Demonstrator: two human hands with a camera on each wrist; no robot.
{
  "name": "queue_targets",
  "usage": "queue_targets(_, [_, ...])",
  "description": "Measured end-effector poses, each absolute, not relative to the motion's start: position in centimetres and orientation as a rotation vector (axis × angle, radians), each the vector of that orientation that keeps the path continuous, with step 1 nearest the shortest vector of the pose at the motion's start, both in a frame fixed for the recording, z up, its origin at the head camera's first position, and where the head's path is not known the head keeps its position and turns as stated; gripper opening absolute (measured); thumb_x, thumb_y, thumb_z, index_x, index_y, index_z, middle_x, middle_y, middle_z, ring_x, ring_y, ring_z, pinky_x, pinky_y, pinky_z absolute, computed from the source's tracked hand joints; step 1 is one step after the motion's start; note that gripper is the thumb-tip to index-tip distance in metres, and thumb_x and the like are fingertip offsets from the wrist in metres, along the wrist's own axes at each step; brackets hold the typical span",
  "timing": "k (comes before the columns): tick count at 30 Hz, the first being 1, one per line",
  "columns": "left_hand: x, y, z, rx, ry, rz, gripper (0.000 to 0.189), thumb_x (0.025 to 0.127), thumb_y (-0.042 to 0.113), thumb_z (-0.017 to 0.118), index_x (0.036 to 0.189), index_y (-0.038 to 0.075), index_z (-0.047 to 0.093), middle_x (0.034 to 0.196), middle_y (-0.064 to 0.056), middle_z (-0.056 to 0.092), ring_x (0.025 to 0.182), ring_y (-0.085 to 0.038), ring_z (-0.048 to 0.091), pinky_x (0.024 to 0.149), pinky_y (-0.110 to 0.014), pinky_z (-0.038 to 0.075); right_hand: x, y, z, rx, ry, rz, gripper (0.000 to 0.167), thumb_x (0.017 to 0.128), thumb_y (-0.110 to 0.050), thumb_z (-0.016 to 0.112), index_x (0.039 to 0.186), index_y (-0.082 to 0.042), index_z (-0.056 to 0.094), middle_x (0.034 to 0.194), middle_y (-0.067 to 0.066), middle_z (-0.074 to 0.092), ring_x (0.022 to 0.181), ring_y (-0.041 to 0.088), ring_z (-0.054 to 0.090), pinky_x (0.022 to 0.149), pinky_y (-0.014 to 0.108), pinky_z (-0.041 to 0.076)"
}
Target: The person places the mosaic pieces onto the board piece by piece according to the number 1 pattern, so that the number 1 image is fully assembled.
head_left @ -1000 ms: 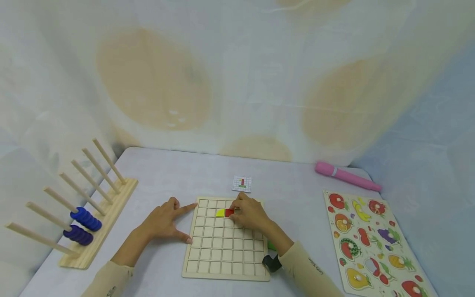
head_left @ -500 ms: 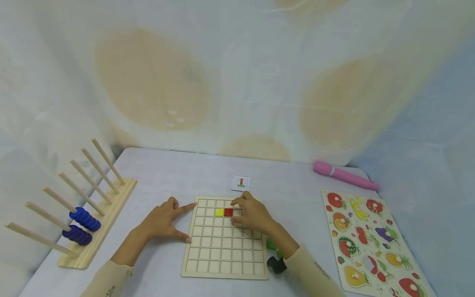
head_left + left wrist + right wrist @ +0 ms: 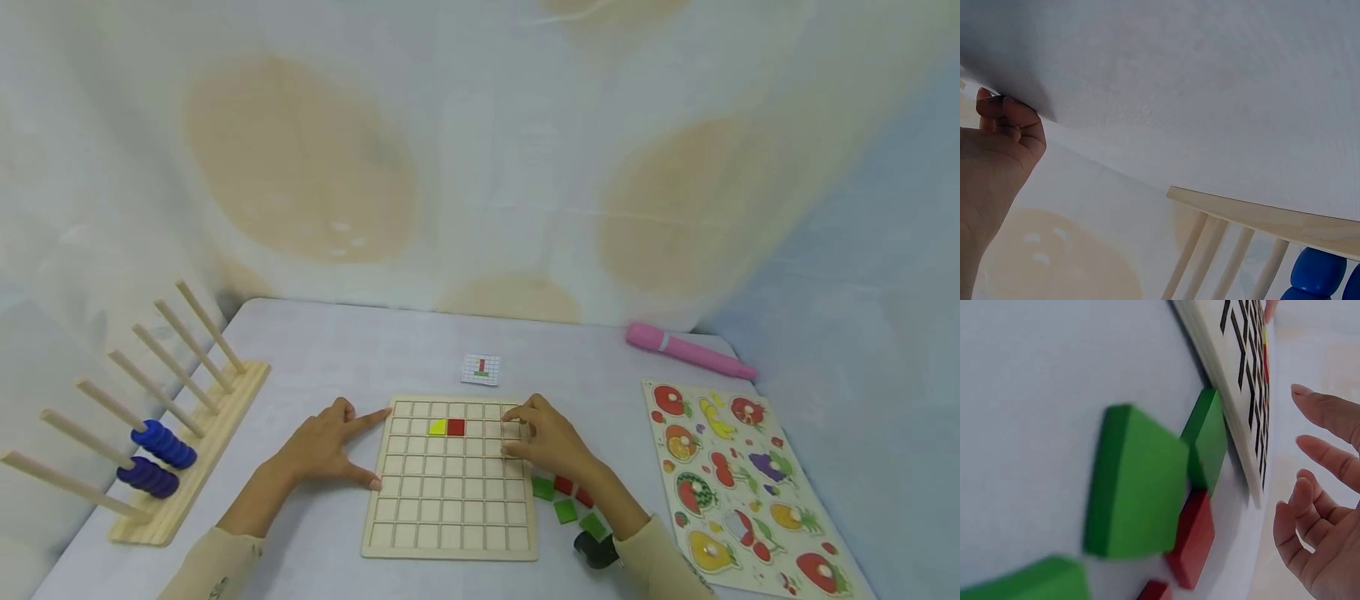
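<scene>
A wooden grid board lies flat in front of me. In its second row from the far edge sit a yellow tile and a red tile, side by side. With thumb and forefinger spread, my left hand touches the board's left edge. My right hand hovers over the board's right side, fingers loosely bent and nothing between them. Below it, right of the board, lie several loose tiles, among them a green tile and a red tile.
A small pattern card lies beyond the board. To the left stands a wooden peg abacus with blue and purple beads. A fruit puzzle board and a pink rod-like object lie right. A black object sits near the right sleeve.
My right hand has let go of the red tile and moved right, away from it, uncovering the loose green and red tiles. The left hand keeps its place at the board.
</scene>
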State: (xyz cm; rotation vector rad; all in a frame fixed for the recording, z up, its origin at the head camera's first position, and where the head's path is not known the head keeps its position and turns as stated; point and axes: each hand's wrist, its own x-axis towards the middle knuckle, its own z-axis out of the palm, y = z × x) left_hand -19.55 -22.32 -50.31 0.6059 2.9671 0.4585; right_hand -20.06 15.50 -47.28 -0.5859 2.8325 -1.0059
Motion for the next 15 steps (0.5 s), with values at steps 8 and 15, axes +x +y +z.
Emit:
queue_targets(8, [-19.4, -22.5, -50.5, 0.608, 2.973, 0.461, 0.112, 0.052, 0.088, 0.069, 0.148, 0.035, 0.047, 0.099, -0.001, 0.036, 0.072, -0.015, 0.031, 0.062, -0.027, 0.027, -19.0, 18.0, -47.7, -0.55, 2.835, -1.1, 0.041, 0.078, -0.022, 0.085, 0.114, -0.011, 0.072, 0.097, 0.005, 0.053, 0.08, 0.015, 0.043, 0.064, 0.025, 0.038])
queue_targets(15, [-19.5, -22.3, -50.3, 0.618, 2.969, 0.47, 0.112, 0.053, 0.086, 0.07, 0.148, 0.033, 0.046, 0.099, -0.001, 0.037, 0.073, -0.015, 0.032, 0.062, -0.027, 0.027, -18.1, 20.2, -48.1, -0.394, 2.82, -1.13, 0.039, 0.078, -0.019, 0.085, 0.113, -0.012, 0.072, 0.094, 0.005, 0.052, 0.08, 0.016, 0.044, 0.064, 0.025, 0.039])
